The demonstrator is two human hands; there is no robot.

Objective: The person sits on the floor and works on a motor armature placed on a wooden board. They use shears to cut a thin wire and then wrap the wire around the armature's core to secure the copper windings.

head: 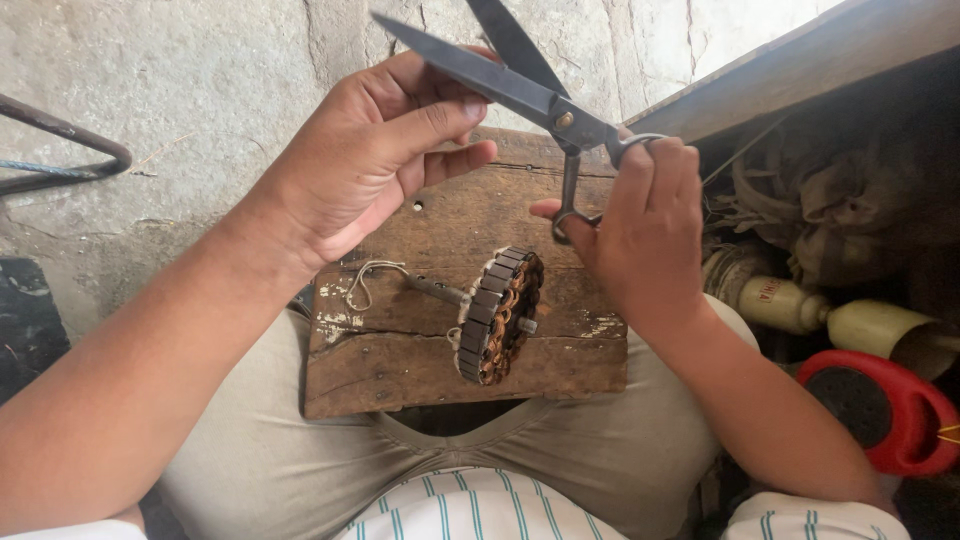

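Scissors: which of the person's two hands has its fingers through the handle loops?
The right hand grips the scissors by the loops; the left hand only pinches a blade.

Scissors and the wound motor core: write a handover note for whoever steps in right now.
Right hand: fingers through the handles of the large metal scissors, blades open and raised above the board.
Left hand: thumb and fingers pinched at the lower blade; whatever they hold is too small to tell.
Motor core, with copper windings on a shaft, lies on the wooden board across the lap, a bit of string beside it.
Done: core wound, judging by the copper.
Left: the cut is not yet made.
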